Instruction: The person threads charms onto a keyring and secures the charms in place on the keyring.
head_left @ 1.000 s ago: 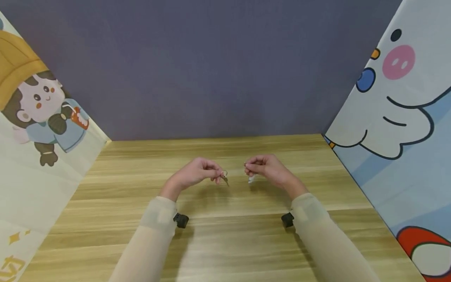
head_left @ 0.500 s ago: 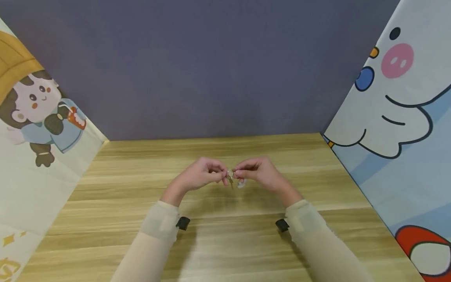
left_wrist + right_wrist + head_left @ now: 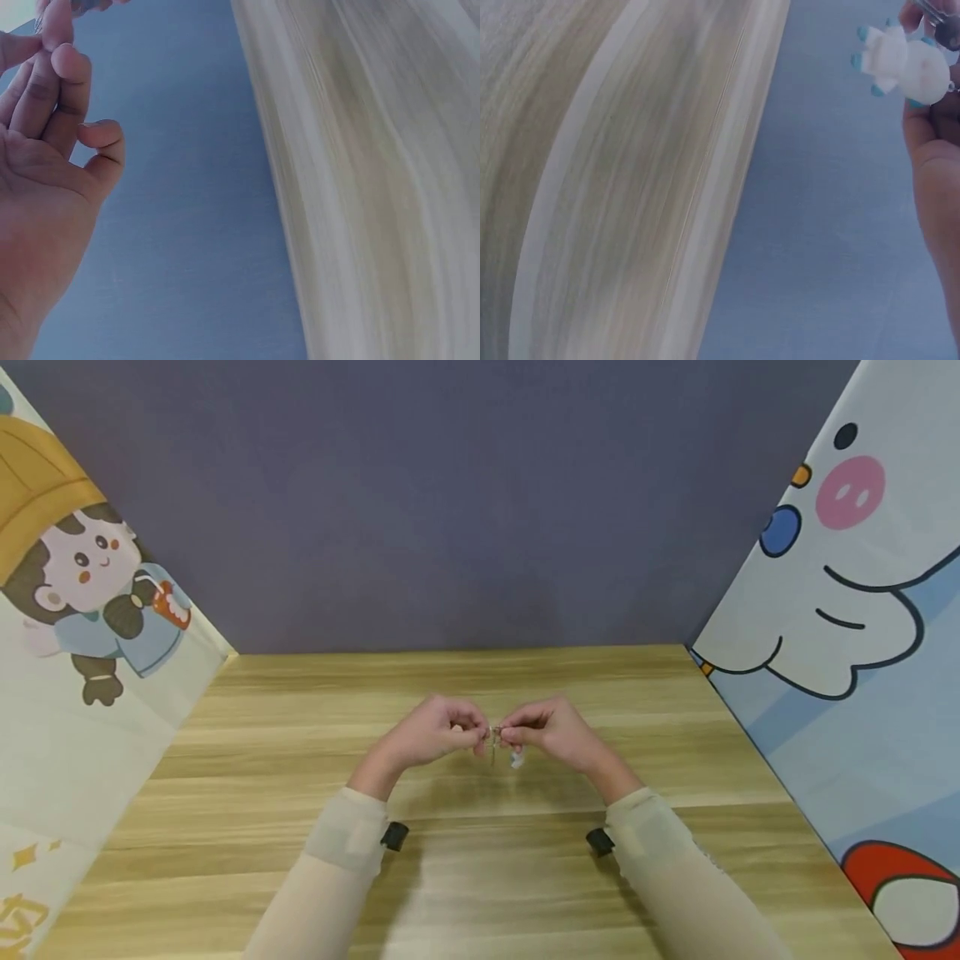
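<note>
Over the table my left hand [image 3: 429, 735] pinches a small metal key ring between thumb and fingertips. A key [image 3: 492, 753] hangs down from it. Opposite, my right hand [image 3: 553, 737] pinches the metal end of a keychain, whose white animal charm [image 3: 517, 760] dangles below the fingers. The right wrist view shows that charm [image 3: 922, 69] with teal feet, and the dark head of the key [image 3: 948, 31] close by. Both hands' fingertips nearly meet at the ring; whether the two metal parts are joined cannot be made out. In the left wrist view my left hand [image 3: 45, 172] hides the ring.
A wood-grain table [image 3: 480, 877] lies under both hands. Behind it stands a dark grey-blue panel [image 3: 465, 510]. Cartoon-printed side panels flank it, one at the left [image 3: 82, 760] and one at the right [image 3: 795, 610]. A small black camera sits at each wrist.
The hands have come together from a gap, the right moving left with the charm and the left slightly right with the key. In the last half second they barely moved; the ring has turned.
</note>
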Motion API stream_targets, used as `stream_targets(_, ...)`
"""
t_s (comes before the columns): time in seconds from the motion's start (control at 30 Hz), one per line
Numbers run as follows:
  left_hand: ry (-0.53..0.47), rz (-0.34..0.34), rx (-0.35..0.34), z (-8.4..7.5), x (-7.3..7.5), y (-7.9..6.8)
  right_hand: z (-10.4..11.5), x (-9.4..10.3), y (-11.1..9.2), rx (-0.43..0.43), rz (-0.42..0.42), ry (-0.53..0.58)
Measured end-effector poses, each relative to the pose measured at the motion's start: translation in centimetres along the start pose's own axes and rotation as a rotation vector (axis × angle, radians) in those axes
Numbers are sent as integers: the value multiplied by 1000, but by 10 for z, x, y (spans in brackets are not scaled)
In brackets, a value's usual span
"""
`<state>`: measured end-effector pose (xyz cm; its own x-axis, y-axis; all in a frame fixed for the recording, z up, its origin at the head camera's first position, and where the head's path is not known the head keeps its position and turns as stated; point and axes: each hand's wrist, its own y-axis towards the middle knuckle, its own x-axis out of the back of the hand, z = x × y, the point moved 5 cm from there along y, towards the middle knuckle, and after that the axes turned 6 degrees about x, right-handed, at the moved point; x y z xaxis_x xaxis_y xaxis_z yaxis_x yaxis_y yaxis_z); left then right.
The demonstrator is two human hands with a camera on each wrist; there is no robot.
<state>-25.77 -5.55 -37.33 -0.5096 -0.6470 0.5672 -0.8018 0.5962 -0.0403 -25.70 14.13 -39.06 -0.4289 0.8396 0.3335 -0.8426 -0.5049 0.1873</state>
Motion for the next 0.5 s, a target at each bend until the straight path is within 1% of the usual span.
stream_targets(0.2, 88, 92, 2, -2, -4, 8, -7, 1, -1, -59, 70, -24)
stream_targets(0.3, 128, 122, 0, -2, -7, 12, -11, 2, -1, -78, 95, -56)
stream_targets(0.4, 149, 121, 1, -3, -9, 16, -13, 5, 0, -89, 86, -86)
stream_targets(0.5, 152, 79, 23, -2, -10, 19, -15, 8, -1, -99, 42, -80)
